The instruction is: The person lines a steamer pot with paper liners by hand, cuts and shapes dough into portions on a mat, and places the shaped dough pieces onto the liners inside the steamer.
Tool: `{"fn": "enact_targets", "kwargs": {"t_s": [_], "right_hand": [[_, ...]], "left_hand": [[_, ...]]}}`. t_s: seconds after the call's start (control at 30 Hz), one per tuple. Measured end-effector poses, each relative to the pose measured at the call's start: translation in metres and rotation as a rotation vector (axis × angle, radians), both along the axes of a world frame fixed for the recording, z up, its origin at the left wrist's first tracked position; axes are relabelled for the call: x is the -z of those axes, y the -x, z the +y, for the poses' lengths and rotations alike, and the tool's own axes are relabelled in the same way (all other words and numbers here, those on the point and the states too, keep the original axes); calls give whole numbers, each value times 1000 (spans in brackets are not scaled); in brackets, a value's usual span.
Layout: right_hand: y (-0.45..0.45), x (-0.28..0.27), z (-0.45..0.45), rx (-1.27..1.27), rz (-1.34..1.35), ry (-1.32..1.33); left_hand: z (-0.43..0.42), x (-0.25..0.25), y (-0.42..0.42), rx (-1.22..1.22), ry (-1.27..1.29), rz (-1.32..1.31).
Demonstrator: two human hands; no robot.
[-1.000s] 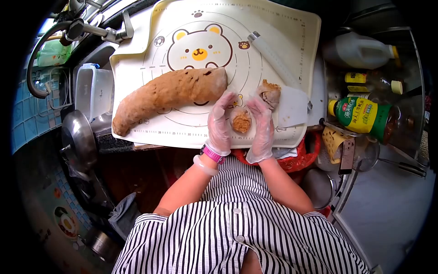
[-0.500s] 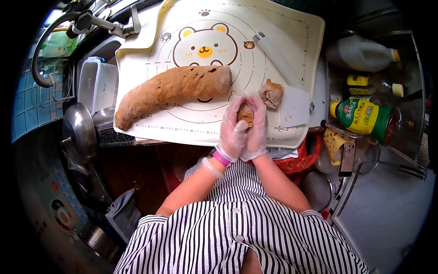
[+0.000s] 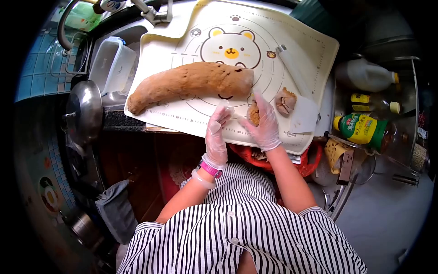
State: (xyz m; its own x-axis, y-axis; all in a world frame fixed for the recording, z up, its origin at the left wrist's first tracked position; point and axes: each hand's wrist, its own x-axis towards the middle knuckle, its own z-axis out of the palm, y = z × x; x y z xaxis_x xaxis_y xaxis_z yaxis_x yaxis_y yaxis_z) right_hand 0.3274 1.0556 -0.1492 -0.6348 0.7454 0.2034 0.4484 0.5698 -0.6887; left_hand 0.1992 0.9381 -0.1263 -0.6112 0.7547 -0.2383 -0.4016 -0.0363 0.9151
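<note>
My right hand (image 3: 265,125), in a clear plastic glove, has a small lump of brown dough (image 3: 253,114) between its thumb and fingers, over the mat's front part. To its left is my left hand (image 3: 216,139), gloved too, held apart from the lump with its fingers raised and nothing in them. A long, thick log of brown dough (image 3: 191,81) lies across the baking mat (image 3: 182,122) behind both hands. Right of my right hand sits another torn piece of dough (image 3: 285,101), beside a white dough scraper (image 3: 304,116).
A rolling pin (image 3: 293,68) lies at the mat's right. Left of the mat are a clear plastic container (image 3: 112,68), a metal pot lid (image 3: 84,109) and a tap (image 3: 155,16). Bottles, including a green-labelled one (image 3: 362,129), fill a rack at right. A red bag (image 3: 312,160) hangs below.
My hands, cupped together around the dough lump before, have separated. The left has moved left away from the lump, which stays at my right hand. The camera view has shifted.
</note>
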Motion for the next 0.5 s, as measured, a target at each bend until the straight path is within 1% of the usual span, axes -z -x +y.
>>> {"fn": "enact_targets", "kwargs": {"t_s": [0.07,0.1,0.13,0.2,0.27,0.33,0.37,0.43,0.47,0.5], "right_hand": [[2,-4,0,-48,-5,-33],[1,-9,-5,-56,9,-48],[1,-10,-2,-65,8,-59],[2,-10,-1,-220,19,-129],[13,-19,5,-107,-23,-69],[8,-4,5,42,-48,-114],[4,-1,-2,41,-51,-130],[-7,3,-23,227,29,-72],[-3,4,-27,218,31,-88],[1,8,-32,181,25,-181]], "left_hand": [[-19,-4,6,37,-11,60],[-32,1,10,39,-39,163],[-41,-5,13,3,3,172],[-70,6,21,22,54,148],[-89,2,24,-18,69,165],[-113,2,34,27,52,176],[-123,-2,38,-6,35,217],[-155,-9,51,8,8,201],[-169,-11,57,-11,5,216],[-186,-11,63,-9,37,230]]}}
